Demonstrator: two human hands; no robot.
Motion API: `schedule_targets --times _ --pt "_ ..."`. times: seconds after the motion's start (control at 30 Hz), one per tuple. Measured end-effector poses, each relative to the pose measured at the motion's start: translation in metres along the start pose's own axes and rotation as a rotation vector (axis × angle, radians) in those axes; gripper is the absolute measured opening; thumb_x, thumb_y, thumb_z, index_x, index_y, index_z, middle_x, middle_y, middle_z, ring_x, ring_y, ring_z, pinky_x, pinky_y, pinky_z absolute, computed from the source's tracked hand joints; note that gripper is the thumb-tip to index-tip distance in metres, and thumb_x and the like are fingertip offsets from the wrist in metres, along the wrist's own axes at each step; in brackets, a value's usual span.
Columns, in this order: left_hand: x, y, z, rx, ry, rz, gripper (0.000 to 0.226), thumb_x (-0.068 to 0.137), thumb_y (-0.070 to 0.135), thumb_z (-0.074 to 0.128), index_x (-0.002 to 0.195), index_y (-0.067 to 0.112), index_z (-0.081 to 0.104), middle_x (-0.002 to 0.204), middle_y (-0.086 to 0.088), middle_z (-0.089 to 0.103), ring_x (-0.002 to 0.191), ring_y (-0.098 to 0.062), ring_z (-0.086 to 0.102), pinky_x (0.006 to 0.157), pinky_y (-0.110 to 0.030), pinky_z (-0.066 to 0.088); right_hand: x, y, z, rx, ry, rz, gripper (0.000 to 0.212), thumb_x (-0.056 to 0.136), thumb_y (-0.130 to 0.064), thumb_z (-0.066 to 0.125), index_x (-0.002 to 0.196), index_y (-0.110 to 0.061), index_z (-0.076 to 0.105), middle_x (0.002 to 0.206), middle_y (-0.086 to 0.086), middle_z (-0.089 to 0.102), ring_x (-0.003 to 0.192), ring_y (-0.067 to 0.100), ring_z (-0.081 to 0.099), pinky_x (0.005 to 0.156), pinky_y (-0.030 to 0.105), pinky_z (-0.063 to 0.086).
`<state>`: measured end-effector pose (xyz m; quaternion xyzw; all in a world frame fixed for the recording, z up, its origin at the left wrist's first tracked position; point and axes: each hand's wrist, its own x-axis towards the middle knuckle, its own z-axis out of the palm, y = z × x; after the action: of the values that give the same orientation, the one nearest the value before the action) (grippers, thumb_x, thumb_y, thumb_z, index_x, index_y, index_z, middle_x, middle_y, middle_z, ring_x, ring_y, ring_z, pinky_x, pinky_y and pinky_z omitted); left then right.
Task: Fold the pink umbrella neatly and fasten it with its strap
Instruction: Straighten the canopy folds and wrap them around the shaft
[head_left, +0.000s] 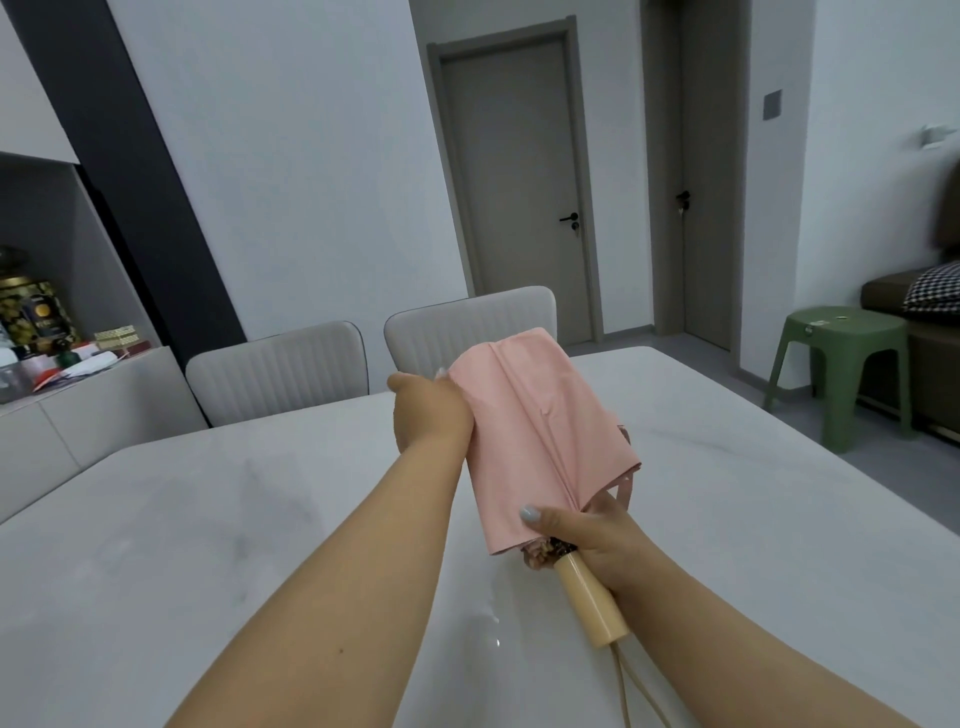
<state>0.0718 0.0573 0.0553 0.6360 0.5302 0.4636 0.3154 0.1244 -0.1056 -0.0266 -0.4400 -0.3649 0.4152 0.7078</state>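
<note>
The pink umbrella is collapsed and held above the white table, its canopy loose and its far tip pointing away from me. My left hand grips the canopy near the far end, fingers hidden behind the fabric. My right hand holds the near end where the canopy meets the cream handle, thumb pressed on the pink fabric. A pink strap peeks out at the right, behind the canopy. A cream wrist cord hangs from the handle.
Two pale upholstered chairs stand at the table's far side. A sideboard with jars and boxes is at the left. A green plastic stool and a brown sofa are at the right, grey doors behind.
</note>
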Motion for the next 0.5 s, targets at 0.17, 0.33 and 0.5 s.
schedule_targets --times 0.17,0.33,0.5 --pt "-0.022 0.019 -0.008 0.13 0.21 0.374 0.029 0.084 0.0 0.046 0.111 0.007 0.054 0.121 -0.01 0.053 0.115 -0.031 0.045 0.085 -0.025 0.028 0.003 0.003 -0.001 -0.094 0.033 -0.037 0.045 0.065 -0.014 0.077 0.104 0.004 0.06 0.066 0.006 0.066 0.054 0.019 0.062 0.053 0.03 0.052" --pt "-0.063 0.018 0.009 0.139 -0.048 0.69 0.032 0.09 0.005 0.045 0.119 0.007 0.057 0.129 -0.007 0.055 0.123 -0.025 0.041 0.104 -0.032 0.032 0.001 -0.002 0.005 -0.16 0.003 -0.041 0.035 0.058 -0.014 0.074 0.087 0.005 0.066 0.066 0.015 0.065 0.058 0.023 0.059 0.055 0.031 0.051" --pt "-0.049 -0.007 0.026 0.127 -0.18 0.534 0.037 0.098 0.024 0.033 0.123 0.004 0.051 0.135 -0.011 0.052 0.131 -0.031 0.039 0.111 -0.044 0.029 -0.001 -0.007 0.008 -0.202 -0.041 -0.082 0.003 0.069 -0.002 0.067 0.072 0.0 0.066 0.066 0.015 0.068 0.061 0.024 0.062 0.056 0.031 0.052"
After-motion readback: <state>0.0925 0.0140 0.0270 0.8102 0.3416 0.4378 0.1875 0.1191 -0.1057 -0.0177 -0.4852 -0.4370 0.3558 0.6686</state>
